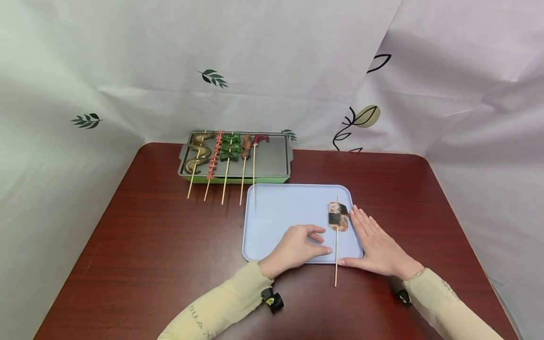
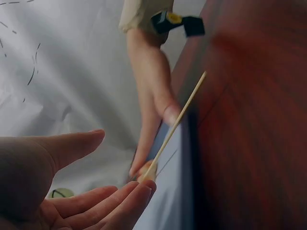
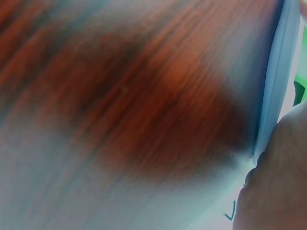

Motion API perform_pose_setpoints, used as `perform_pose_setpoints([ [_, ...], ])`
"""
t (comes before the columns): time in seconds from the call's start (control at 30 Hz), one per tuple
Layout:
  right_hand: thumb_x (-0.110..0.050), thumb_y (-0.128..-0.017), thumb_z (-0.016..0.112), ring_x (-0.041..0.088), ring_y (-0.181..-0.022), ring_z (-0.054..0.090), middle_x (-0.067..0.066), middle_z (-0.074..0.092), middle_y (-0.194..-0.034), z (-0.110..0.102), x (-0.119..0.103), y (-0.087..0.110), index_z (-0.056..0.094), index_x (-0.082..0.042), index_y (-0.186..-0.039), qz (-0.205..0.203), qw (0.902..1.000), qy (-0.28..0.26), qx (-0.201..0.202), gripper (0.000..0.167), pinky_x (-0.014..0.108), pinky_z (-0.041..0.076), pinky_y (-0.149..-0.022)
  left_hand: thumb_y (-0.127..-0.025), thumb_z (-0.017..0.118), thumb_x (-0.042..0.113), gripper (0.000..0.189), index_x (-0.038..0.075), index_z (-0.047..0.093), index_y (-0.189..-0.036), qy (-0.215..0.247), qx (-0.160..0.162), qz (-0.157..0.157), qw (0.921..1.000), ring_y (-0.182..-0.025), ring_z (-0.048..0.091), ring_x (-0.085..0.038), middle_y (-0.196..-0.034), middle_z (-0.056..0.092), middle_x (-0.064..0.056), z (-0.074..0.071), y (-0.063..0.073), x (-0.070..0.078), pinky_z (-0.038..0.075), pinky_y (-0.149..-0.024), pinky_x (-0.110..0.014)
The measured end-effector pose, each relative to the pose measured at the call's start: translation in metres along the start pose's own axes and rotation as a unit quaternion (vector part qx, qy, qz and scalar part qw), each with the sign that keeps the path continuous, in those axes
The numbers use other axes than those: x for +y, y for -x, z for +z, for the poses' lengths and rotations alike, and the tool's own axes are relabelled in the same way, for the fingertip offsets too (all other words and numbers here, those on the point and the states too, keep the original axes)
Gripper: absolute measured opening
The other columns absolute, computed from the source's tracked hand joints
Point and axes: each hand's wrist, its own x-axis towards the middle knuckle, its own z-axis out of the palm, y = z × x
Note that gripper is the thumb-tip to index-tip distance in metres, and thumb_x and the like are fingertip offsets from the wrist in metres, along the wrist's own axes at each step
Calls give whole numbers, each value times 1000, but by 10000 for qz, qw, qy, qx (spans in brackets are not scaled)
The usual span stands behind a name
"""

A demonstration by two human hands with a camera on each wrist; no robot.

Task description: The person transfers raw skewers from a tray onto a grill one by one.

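A skewer (image 1: 338,218) with pale, browned pieces and dark bands lies at the right side of the light blue tray (image 1: 280,208). Its bare stick sticks out over the tray's front edge. My left hand (image 1: 296,247) is over the front of the tray, just left of that stick. In the left wrist view, its thumb and fingers stand apart with nothing between them. Along the tray's right edge rests my right hand (image 1: 378,245), its fingers straight and its thumb at the front rim. The right wrist view shows the tray's side (image 3: 278,72) beside part of this hand.
Behind the tray, to the left, stands a grey grill plate (image 1: 274,158) on a green base. Several skewers lie across it: shrimp (image 1: 199,151), small red pieces (image 1: 215,153), green pepper (image 1: 230,147), browned meat (image 1: 246,145) and a dark red tentacle-like piece (image 1: 260,138). Pale curtains surround the table (image 1: 170,245).
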Motion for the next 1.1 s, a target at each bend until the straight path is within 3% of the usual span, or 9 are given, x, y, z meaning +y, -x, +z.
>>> perform_pose_setpoints([
  [0.27,-78,-80,66,41,-151,15,23,10,-166,0,0,1,16,8,-159,-123,9998,22,148,126,45,12,-123,-85,84,28,51,2,70,-126,146,-387,-38,9991,-95,67,-2,-90,76,7,17,0,-2,51,-86,-19],
  [0.4,-77,-81,66,41,-151,16,23,11,-166,0,1,0,16,8,-158,-159,9997,60,197,126,46,13,-123,-88,82,28,50,1,69,-128,371,-583,-244,9973,-89,67,0,-89,76,7,21,-3,-1,52,-82,-19],
  [0.63,-77,-81,66,41,-151,16,24,10,-166,2,2,1,16,8,-158,-177,9997,55,178,126,44,12,-123,-92,78,21,50,-5,63,-132,1255,-810,-724,9861,-73,71,-6,-90,77,-2,26,-10,0,57,-64,-21],
  [0.87,-78,-81,66,40,-151,14,23,9,-167,1,1,1,15,7,-159,-123,9998,30,126,126,42,10,-124,-94,75,18,47,-9,63,-130,1730,-861,-1023,9758,-74,74,-15,-92,76,-10,30,-14,-3,60,-66,-25],
  [1.1,-77,-81,66,41,-151,15,23,9,-167,1,1,0,14,7,-159,-110,9999,26,117,126,42,9,-124,-94,74,17,47,-8,61,-132,1645,-917,-959,9774,-79,73,-13,-94,76,-8,32,-15,-5,58,-71,-23],
])
